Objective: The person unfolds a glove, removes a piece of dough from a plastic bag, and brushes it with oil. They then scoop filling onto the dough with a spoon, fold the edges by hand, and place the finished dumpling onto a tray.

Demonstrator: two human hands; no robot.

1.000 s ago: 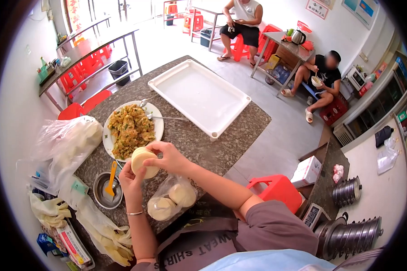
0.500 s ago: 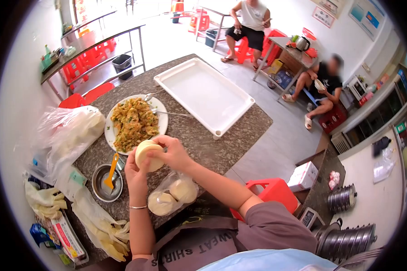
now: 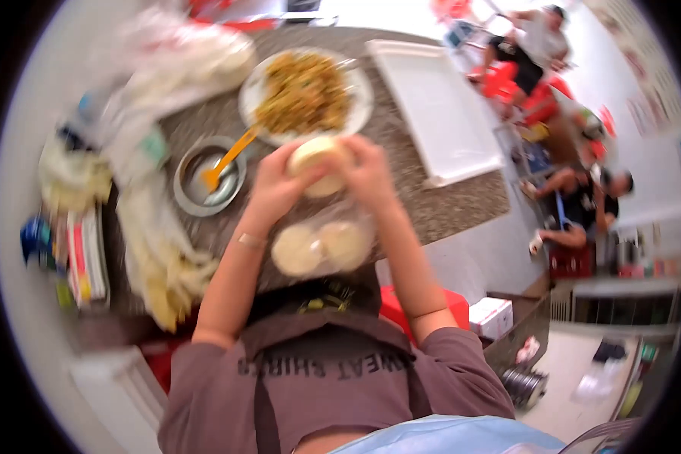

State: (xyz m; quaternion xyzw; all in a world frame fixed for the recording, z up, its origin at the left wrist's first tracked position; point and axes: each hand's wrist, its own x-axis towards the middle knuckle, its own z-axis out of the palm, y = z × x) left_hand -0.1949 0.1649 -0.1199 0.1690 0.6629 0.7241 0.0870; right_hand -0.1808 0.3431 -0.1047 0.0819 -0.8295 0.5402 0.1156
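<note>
My left hand (image 3: 274,185) and my right hand (image 3: 371,172) are closed around a stack of round dough wrappers (image 3: 319,153), one at each side. The hands and stack are slightly blurred. Just below lies a clear plastic bag holding more pale round wrappers (image 3: 296,251). Beyond my fingers stands a white plate (image 3: 362,113) heaped with minced yellow-orange filling (image 3: 303,91). To the left is a metal bowl (image 3: 180,189) of liquid, with an orange spatula (image 3: 231,159) resting in it.
A white tray (image 3: 440,113) sits on the right of the stone-patterned table (image 3: 469,198). Plastic bags (image 3: 197,68) and pale gloves (image 3: 155,257) crowd the left side. Two people (image 3: 583,197) are seated farther off at right. A red container (image 3: 446,306) is beside my right arm.
My view has turned and tilted, so the table sits higher in it. Both hands stay on the wrapper stack; the right hand has shifted from across its front to its right side.
</note>
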